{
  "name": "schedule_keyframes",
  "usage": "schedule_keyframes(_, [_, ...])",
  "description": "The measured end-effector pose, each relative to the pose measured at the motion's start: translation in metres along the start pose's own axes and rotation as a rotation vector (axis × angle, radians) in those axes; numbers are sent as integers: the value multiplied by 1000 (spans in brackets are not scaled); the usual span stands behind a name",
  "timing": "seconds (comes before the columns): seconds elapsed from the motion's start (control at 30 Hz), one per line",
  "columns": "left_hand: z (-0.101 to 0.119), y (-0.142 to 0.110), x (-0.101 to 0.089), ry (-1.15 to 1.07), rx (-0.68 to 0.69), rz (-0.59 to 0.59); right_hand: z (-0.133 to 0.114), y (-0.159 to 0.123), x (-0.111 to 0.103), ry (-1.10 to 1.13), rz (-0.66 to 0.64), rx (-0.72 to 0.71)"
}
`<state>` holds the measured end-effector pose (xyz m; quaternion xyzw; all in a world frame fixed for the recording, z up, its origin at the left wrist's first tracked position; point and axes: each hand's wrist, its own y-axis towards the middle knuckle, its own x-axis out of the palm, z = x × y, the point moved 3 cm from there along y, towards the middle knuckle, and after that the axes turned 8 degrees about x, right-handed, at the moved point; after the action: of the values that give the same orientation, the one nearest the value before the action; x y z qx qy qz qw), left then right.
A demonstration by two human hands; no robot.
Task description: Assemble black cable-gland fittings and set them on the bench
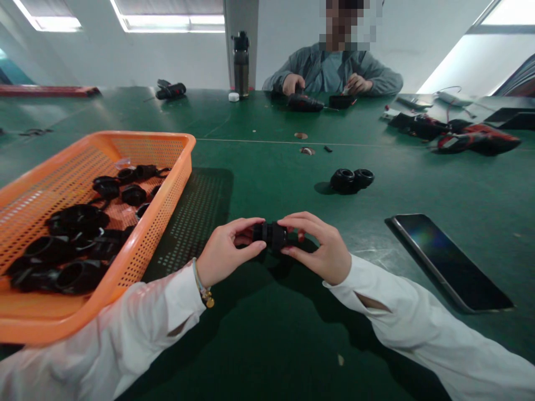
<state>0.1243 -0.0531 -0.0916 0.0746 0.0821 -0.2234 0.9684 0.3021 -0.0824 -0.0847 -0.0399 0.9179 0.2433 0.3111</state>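
Between my two hands is a black ribbed cylindrical fitting (pixel 271 235), lying sideways just above the green table (pixel 267 334). My left hand (pixel 229 245) pinches its left end between thumb and fingers. At the right end, my right hand (pixel 320 245) grips it with the thumb below and fingers above. Beyond the hands, a pair of black ring-shaped parts (pixel 351 180) stand side by side on the table. To the left, an orange perforated basket (pixel 184 167) holds several black fittings (pixel 79 220) like the one in my hands.
A phone (pixel 451 262) lies to my right. Across the table a person (pixel 334 72) handles a dark tool (pixel 305 102). A bottle (pixel 241 64), a white cap (pixel 233 97), another dark tool (pixel 171 89) and red-black items (pixel 472 136) are on the far side.
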Motion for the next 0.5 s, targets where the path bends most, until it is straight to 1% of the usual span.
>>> schedule_keyframes(0.5, [-1, 0, 1, -4, 10, -7, 0, 0, -1, 1, -4, -8])
